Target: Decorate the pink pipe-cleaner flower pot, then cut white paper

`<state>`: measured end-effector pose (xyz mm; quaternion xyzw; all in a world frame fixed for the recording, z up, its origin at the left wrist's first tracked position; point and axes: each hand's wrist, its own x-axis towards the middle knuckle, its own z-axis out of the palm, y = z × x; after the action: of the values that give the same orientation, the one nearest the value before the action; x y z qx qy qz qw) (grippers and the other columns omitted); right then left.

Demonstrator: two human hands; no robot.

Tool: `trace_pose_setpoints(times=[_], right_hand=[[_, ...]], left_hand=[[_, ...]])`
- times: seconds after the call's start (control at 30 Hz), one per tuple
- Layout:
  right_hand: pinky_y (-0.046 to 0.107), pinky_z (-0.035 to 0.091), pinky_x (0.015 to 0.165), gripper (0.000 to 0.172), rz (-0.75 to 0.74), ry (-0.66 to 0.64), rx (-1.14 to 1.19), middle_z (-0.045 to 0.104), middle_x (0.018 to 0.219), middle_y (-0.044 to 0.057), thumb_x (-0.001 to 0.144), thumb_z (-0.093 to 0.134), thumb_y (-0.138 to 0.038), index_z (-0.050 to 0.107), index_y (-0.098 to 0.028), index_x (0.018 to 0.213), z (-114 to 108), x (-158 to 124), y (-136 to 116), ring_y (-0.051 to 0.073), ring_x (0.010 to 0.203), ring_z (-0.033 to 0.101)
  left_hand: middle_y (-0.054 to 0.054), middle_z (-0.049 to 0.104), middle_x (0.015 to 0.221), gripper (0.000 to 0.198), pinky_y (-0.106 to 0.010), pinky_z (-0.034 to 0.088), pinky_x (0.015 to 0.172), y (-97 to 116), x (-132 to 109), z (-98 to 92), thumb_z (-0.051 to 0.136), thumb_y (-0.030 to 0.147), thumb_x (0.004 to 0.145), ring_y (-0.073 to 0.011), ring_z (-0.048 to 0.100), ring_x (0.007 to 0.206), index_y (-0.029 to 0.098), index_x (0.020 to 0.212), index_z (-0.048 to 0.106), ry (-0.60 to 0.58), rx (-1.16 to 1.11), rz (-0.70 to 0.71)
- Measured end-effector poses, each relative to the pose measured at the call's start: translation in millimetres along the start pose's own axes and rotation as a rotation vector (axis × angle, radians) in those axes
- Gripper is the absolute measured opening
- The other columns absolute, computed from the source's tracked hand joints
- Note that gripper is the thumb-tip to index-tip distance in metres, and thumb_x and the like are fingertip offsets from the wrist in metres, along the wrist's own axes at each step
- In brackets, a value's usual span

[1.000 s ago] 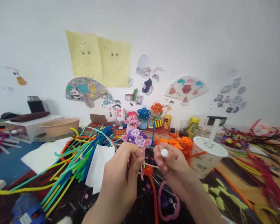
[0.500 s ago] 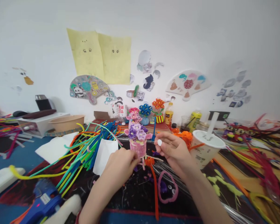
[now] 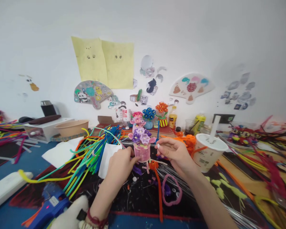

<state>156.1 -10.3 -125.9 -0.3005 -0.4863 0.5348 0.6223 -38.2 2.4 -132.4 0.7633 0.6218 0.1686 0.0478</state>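
Note:
A small pink flower pot made of fuzzy pipe cleaners stands upright at the middle, topped with purple and lilac flowers. My left hand is closed at its lower left side, thumb against the front; the other fingertips are hidden. To the right, my right hand pinches a small white round piece between thumb and finger, apart from the pot. Just below the pot lie an orange pipe-cleaner piece with a long stem and a pink loop.
A blue glue gun rests at front left, near a bundle of coloured pipe cleaners. A lidded cup with a straw stands close to my right hand. Yellow-handled scissors lie far right. Finished flower pots stand behind.
My left hand has shifted slightly left and up, uncovering a small white disc on the mat. My right hand has moved a little left, turning the white piece more edge-on.

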Motion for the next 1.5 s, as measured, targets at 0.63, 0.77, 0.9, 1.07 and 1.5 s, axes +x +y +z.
trace_pose_setpoints(times=[0.63, 0.77, 0.9, 1.07, 1.5], right_hand=[[0.025, 0.055, 0.060, 0.021, -0.105, 0.018, -0.140, 0.071, 0.064, 0.001, 0.062, 0.087, -0.027, 0.074, -0.018, 0.076, 5.7, -0.3, 8.9, 0.014, 0.059, 0.065], [0.027, 0.056, 0.063, 0.012, -0.425, 0.131, -0.402, 0.072, 0.076, 0.002, 0.071, 0.079, -0.020, 0.072, -0.020, 0.081, 10.5, -4.9, 8.3, 0.016, 0.066, 0.067], [0.027, 0.055, 0.067, 0.012, -0.816, 0.181, -0.799, 0.071, 0.082, 0.005, 0.080, 0.068, -0.012, 0.070, -0.019, 0.089, 19.3, -13.1, 8.0, 0.017, 0.069, 0.066], [0.028, 0.055, 0.077, 0.017, -0.989, 0.199, -0.944, 0.071, 0.086, 0.007, 0.082, 0.065, -0.006, 0.068, -0.019, 0.094, 25.1, -17.2, 7.9, 0.019, 0.082, 0.068], [0.029, 0.054, 0.072, 0.013, -0.989, 0.263, -0.983, 0.068, 0.079, 0.006, 0.080, 0.069, -0.006, 0.071, -0.018, 0.085, 24.6, -19.1, 6.2, 0.018, 0.075, 0.066]], left_hand=[[-0.017, 0.072, 0.096, 0.046, -0.034, 0.045, 0.073, 19.9, 25.4, 35.5, 0.062, 0.048, 0.075, -0.0321, 0.066, 0.093, 0.010, 0.101, 0.062, 0.175, -0.168, -0.098], [-0.013, 0.071, 0.099, 0.047, -0.035, 0.047, 0.076, 28.1, 16.0, 23.2, 0.058, 0.051, 0.079, -0.0295, 0.065, 0.095, 0.014, 0.107, 0.060, 0.274, -0.249, -0.057], [-0.012, 0.067, 0.109, 0.045, -0.038, 0.046, 0.085, 36.5, 2.7, 14.4, 0.060, 0.042, 0.078, -0.0292, 0.060, 0.105, 0.015, 0.114, 0.058, 0.378, -0.296, -0.015], [-0.012, 0.067, 0.102, 0.041, -0.042, 0.048, 0.085, 39.8, -7.5, 15.3, 0.059, 0.039, 0.078, -0.0303, 0.059, 0.100, 0.013, 0.110, 0.058, 0.502, -0.306, 0.044], [-0.011, 0.068, 0.094, 0.036, -0.042, 0.051, 0.078, 45.6, -12.8, 18.0, 0.061, 0.035, 0.074, -0.0293, 0.060, 0.090, 0.013, 0.103, 0.060, 0.586, -0.285, 0.103]])
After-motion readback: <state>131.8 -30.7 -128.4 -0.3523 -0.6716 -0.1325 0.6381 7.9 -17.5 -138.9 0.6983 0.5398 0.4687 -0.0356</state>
